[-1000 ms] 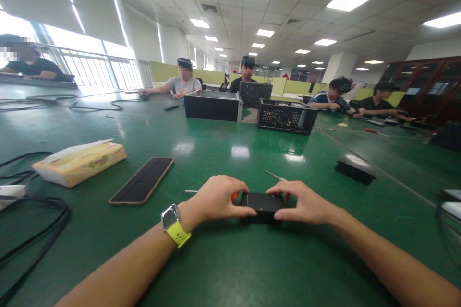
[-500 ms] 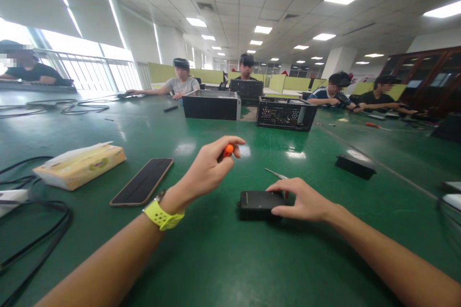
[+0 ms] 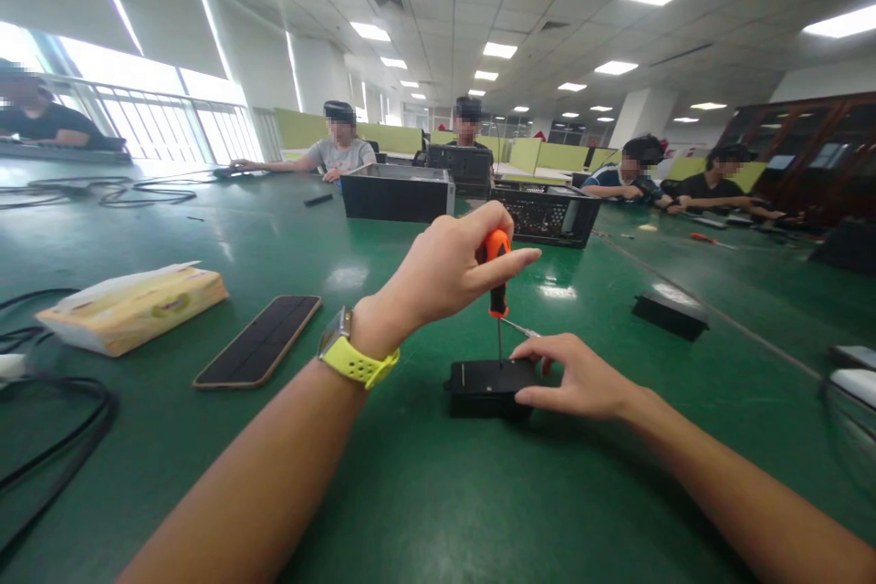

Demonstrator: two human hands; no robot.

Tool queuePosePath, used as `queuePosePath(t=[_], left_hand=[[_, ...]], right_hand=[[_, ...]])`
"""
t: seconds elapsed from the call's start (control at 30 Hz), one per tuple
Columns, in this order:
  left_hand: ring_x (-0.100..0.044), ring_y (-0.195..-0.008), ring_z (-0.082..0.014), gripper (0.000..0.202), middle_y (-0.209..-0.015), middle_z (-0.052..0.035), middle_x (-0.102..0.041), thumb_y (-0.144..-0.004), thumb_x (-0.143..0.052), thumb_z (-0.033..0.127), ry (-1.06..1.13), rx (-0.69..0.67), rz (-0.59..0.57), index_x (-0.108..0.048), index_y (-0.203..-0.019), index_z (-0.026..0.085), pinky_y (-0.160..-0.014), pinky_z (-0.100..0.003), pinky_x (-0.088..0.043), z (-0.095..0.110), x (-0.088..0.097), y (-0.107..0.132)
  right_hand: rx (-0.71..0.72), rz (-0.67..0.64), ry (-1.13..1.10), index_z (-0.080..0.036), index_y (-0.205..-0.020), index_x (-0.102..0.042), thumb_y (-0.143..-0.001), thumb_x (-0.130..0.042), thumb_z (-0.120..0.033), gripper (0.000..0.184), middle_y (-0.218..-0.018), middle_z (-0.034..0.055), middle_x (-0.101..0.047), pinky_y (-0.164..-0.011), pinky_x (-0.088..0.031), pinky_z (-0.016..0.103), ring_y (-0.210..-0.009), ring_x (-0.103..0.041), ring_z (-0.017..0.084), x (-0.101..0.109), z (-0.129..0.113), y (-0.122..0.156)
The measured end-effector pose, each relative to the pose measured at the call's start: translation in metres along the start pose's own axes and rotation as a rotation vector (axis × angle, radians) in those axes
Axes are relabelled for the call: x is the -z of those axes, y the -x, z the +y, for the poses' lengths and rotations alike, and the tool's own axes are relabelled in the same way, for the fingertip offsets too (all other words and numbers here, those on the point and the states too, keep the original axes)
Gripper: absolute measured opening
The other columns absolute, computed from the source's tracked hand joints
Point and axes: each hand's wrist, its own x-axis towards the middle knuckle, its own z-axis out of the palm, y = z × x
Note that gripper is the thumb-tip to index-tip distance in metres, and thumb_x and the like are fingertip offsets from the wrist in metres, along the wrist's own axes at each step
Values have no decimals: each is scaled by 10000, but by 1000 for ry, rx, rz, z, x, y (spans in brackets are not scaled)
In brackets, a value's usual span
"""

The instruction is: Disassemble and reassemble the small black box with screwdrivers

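A small flat black box [image 3: 487, 380] lies on the green table [image 3: 438, 484] in front of me. My left hand [image 3: 448, 270], with a yellow-strapped watch on the wrist, grips an orange-and-black screwdriver [image 3: 497, 285] upright, its tip resting on the top of the box. My right hand [image 3: 575, 377] rests on the box's right end, thumb and fingers curled against it, holding it still. A thin metal tool [image 3: 521, 328] lies just behind the box.
A phone [image 3: 258, 341] lies face up to the left, beside a tissue pack [image 3: 130, 306] and black cables [image 3: 47, 447]. Two open computer cases [image 3: 397, 194] stand mid-table, another black part [image 3: 669, 314] to the right. Several people sit along the far side.
My left hand left the box, lifted the orange screwdriver up, then swung it over and set its tip down on the box. My right hand stayed on the box's right end.
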Motion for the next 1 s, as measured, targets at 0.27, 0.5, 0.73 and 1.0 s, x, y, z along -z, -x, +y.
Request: queuePosePath(t=[0.27, 0.5, 0.73, 1.0], left_hand=[[-395, -489, -61, 264, -591, 63, -485, -865, -583, 423, 2, 2, -34, -517, -827, 170, -484, -192, -288, 2, -4, 2], [-434, -506, -86, 300, -591, 48, -518, -857, -574, 489, -107, 35, -103, -528, -858, 192, -493, -197, -300, -1, -10, 3], [-463, -513, -97, 309, -585, 42, -518, -858, -565, 506, -165, 31, -130, -532, -859, 199, -503, -201, -316, -1, -11, 4], [-462, -505, -95, 314, -582, 41, -514, -855, -569, 504, -159, 9, -131, -536, -849, 192, -497, -198, -312, -1, -12, 4]], right_hand=[[-4, -17, 3, -167, -986, -662, -757, -717, -407, 336, -916, 51, -689, -661, -477, 282, -740, -620, 174, -2, 1, -1], [-9, -23, 9, -157, -996, -660, -763, -709, -420, 355, -919, 57, -690, -669, -478, 289, -753, -624, 181, -1, 1, 0], [-10, -22, 24, -158, -1015, -661, -761, -706, -440, 383, -915, 61, -697, -670, -481, 293, -746, -628, 182, 0, 2, 1], [8, -14, 21, -164, -1004, -669, -759, -710, -435, 367, -919, 61, -704, -671, -484, 291, -745, -630, 180, 0, 1, 1]])
